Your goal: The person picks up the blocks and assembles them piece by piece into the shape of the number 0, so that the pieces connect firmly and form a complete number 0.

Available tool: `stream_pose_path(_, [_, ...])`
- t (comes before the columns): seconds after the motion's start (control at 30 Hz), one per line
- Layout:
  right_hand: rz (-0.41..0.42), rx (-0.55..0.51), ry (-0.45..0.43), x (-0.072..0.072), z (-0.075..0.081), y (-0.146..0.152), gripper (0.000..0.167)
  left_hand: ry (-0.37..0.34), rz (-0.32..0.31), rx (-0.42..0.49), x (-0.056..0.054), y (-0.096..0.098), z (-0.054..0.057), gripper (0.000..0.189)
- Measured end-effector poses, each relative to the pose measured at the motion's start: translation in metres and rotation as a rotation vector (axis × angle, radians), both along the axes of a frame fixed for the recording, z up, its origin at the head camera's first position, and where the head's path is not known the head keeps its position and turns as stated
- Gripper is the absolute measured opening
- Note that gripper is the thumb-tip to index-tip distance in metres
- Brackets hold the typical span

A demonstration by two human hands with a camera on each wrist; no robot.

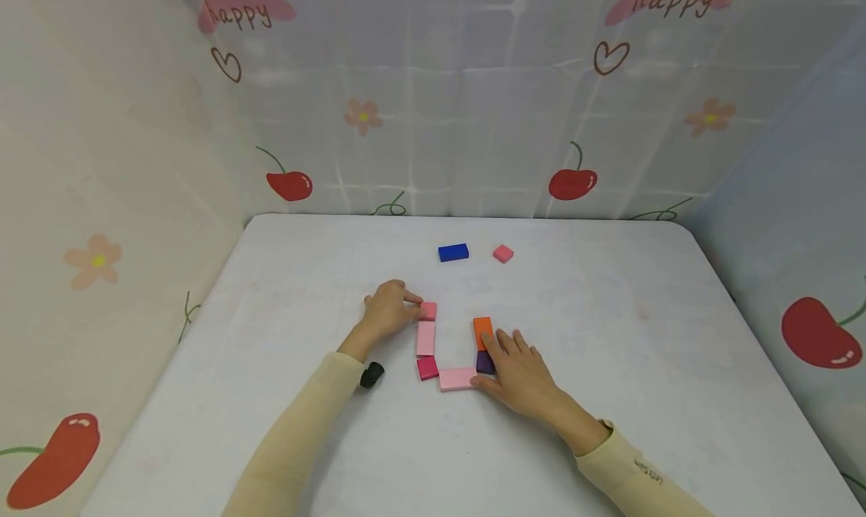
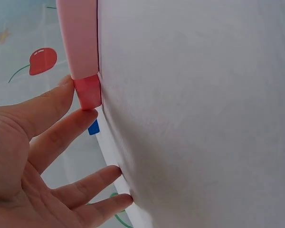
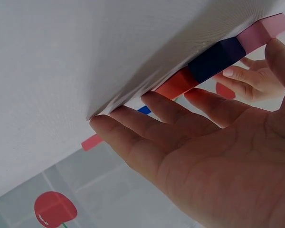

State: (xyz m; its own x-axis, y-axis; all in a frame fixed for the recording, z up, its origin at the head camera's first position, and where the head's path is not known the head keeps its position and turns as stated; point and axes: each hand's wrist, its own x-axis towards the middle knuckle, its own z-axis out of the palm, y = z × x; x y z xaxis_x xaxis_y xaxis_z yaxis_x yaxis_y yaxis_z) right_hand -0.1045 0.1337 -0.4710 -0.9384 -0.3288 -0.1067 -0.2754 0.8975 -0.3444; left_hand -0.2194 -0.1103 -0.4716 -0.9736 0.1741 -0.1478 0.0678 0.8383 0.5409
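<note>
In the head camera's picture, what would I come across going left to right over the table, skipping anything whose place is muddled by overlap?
Left hand → crimson block → blue block → orange block → loose pink block near the far edge.

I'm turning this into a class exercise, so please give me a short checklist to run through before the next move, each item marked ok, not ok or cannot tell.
1. Left hand holding the coral block: ok, pinched.
2. Right hand at the right side: ok, it touches the orange block and the near pink block.
3. Far ends level: not ok, the coral block sits farther back than the orange one.
4. Crimson block touching the near pink block: cannot tell; their corners are very close.
5. Blue block and rear pink block lying free: ok, both apart towards the back of the table.
</note>
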Motion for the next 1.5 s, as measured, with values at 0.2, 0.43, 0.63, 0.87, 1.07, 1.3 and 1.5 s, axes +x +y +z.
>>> stream_pose_path(0.2, [0.003, -0.005, 0.008, 0.001, 0.002, 0.000, 0.076, 0.013, -0.018, -0.023, 0.003, -0.001, 0.001, 0.029])
stream_pose_path(0.43, [0.005, -0.011, 0.011, 0.002, 0.003, 0.001, 0.076, 0.001, -0.024, -0.020, 0.005, -0.001, 0.002, 0.029])
stream_pose_path(0.63, [0.005, -0.010, 0.015, 0.002, 0.002, 0.001, 0.076, 0.006, -0.034, -0.017, 0.005, -0.001, 0.001, 0.029])
stream_pose_path(0.87, [0.010, -0.005, 0.021, 0.002, 0.002, 0.000, 0.076, 0.007, -0.046, -0.024, 0.006, -0.002, -0.001, 0.028])
stream_pose_path(1.07, [0.007, -0.006, 0.019, 0.003, 0.003, 0.000, 0.075, 0.017, -0.062, -0.034, 0.007, -0.003, -0.001, 0.035])
stream_pose_path(1.3, [0.009, -0.005, 0.013, 0.003, 0.003, -0.001, 0.075, 0.113, -0.126, -0.040, 0.022, -0.005, 0.005, 0.049])
stream_pose_path(1.5, [0.001, 0.006, -0.003, 0.002, 0.004, -0.001, 0.076, 0.215, -0.295, -0.077, 0.046, -0.007, 0.009, 0.062])
